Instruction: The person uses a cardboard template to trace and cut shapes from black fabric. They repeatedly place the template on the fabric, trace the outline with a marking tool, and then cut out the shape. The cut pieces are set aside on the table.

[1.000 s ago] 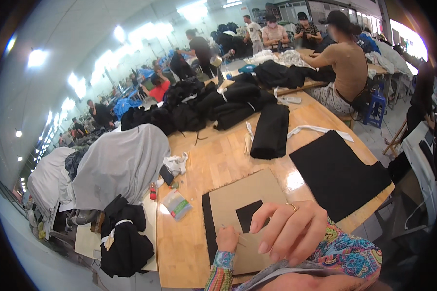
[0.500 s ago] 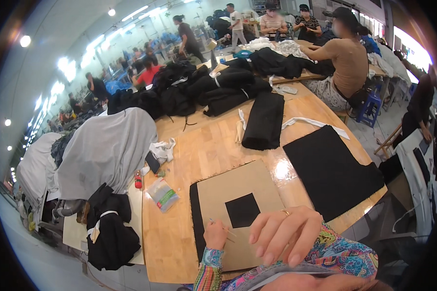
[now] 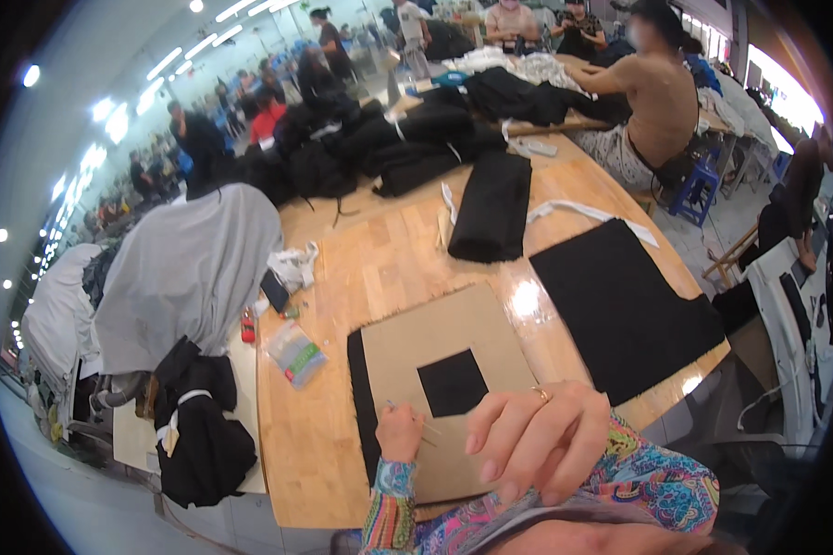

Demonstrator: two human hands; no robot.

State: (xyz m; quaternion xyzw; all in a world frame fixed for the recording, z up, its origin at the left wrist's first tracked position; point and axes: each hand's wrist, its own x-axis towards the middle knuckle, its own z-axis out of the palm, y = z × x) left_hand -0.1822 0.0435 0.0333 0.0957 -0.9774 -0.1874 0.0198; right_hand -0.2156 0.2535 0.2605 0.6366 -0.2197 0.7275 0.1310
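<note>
A tan cardboard sheet point(image 3: 426, 347) with a square cut-out lies on a piece of black fabric point(image 3: 365, 407); black shows through the opening. Over the sheet's left edge, my left hand point(image 3: 399, 433) is closed round a thin pale stick point(image 3: 428, 428), whose ends poke out either side. Its exact kind is too small to tell. My right hand point(image 3: 541, 439) is raised close to the camera above the sheet's lower right. Its fingers are loosely bent and a little apart, with nothing visible in them; a ring is on one finger.
Another black fabric piece point(image 3: 620, 305) lies right on the wooden table point(image 3: 315, 444). Beyond are a black fabric roll point(image 3: 492, 208) and heaped black bundles point(image 3: 342, 148). Leftward are a plastic packet point(image 3: 296, 353), a phone point(image 3: 274, 290) and a tied black bundle point(image 3: 204, 439). A person point(image 3: 657, 102) sits far right.
The whole view has shifted slightly, so the table and its things sit a little higher and farther left. Both hands keep nearly the same pose over the cardboard.
</note>
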